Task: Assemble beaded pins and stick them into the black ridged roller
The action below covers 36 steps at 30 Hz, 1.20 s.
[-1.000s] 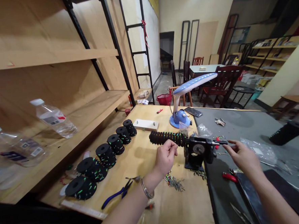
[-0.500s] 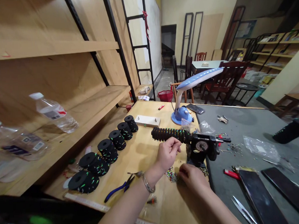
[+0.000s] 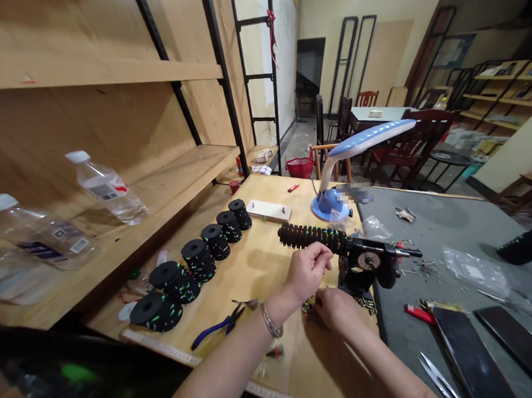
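Observation:
My left hand [image 3: 307, 270], with a bangle at the wrist, is closed in a pinch just in front of a black ribbed foam roll [image 3: 311, 235] flecked with green and orange. What the pinch holds, if anything, is too small to make out. The roll sits on the shaft of a black hand-cranked winding machine [image 3: 366, 260]. Lower and to the right, my right hand [image 3: 338, 310] is at a small pile of colourful beads or tiny parts [image 3: 307, 308] on the wooden table. Its fingers curl together, their tips partly hidden.
Several black foam spools [image 3: 156, 312] line the table's left side. Blue-handled pliers [image 3: 217, 328] lie nearby. A blue desk lamp [image 3: 332, 204] and white board [image 3: 269, 211] stand behind. Tweezers [image 3: 439, 377] and dark phone-like slabs [image 3: 467, 355] lie on the grey mat at right.
The whole view has shifted slightly, moving the scene to the right. My right hand has moved up and left over the bead pile, covering more of it. My left hand stays pinched near the roll.

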Available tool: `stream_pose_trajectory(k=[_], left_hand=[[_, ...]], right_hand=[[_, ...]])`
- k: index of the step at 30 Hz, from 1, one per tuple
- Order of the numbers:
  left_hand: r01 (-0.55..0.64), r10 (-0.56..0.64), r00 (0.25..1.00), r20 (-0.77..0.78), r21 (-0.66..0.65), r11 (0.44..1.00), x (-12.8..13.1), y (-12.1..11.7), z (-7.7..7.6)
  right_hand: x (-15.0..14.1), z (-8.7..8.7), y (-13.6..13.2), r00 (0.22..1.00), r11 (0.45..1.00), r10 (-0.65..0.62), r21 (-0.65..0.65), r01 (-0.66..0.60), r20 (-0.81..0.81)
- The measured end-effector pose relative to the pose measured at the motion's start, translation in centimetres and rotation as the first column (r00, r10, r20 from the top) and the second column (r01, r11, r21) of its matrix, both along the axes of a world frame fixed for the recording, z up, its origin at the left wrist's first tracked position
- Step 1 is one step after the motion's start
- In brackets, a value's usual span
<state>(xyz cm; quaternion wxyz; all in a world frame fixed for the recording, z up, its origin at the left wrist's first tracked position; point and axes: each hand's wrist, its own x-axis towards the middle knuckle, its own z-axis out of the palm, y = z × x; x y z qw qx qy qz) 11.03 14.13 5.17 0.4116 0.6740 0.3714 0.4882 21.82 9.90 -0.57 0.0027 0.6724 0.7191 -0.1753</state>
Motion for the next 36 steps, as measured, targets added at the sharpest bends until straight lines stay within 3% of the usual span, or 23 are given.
stream_pose_trajectory(k=[16, 25, 36], left_hand=[[0.017, -0.017, 1.0, -0.006, 0.013, 1.0, 0.0, 0.1, -0.2], [0.011, -0.011, 1.0, -0.001, 0.017, 1.0, 0.0, 0.1, -0.3], [0.016, -0.016, 1.0, 0.005, 0.014, 1.0, 0.0, 0.1, -0.2]], right_hand=[[3.3, -0.9, -0.6, 0.99, 0.999, 0.026, 0.05, -0.02, -0.139], [1.2, -0.1, -0.9, 0.995, 0.995, 0.085, 0.053, -0.082, -0.06], [-0.2, 0.2, 0.1, 1.0, 1.0, 0.021, 0.001, -0.021, 0.016]])
